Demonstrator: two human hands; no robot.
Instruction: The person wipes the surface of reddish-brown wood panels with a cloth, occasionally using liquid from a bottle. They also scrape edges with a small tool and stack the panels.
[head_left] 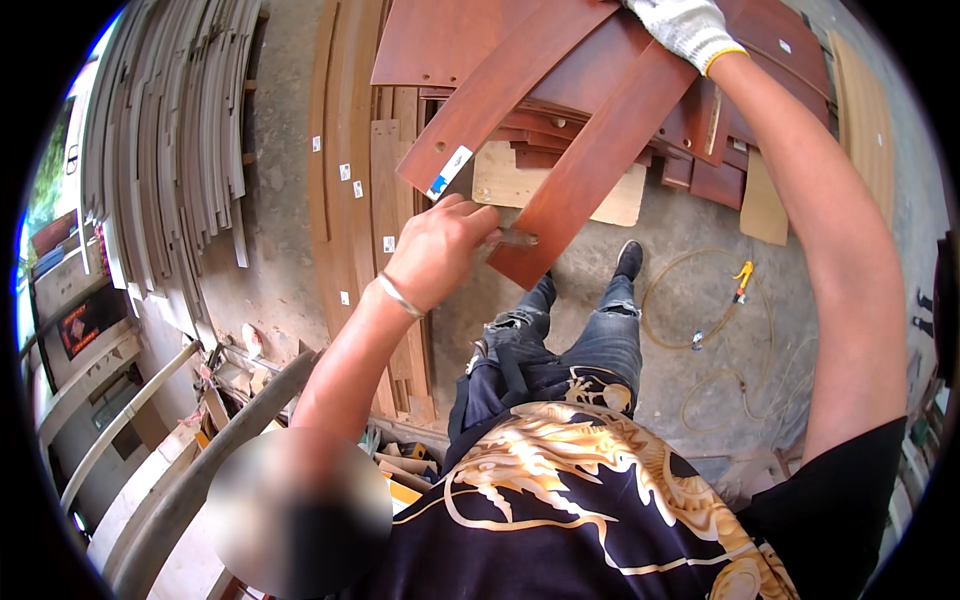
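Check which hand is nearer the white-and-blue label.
Left: the left hand is just below the label in the picture; the gloved right hand is farther off, up and right.

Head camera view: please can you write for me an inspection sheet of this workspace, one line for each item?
Surface: grey floor, with a stack of red-brown boards above it.
Job's things: one red-brown plank slants toward the person; a thin tool meets it near its closer end.
Clutter: mixed small items at lower left, too jumbled to name.
Grippers: bare left hand closed on the tool; gloved right hand at the plank's far end, fingers cut off by the picture edge.
Cables: a looped hose on the floor, with a yellow nozzle.
Surroundings: long grey strips and brown boards to the left.
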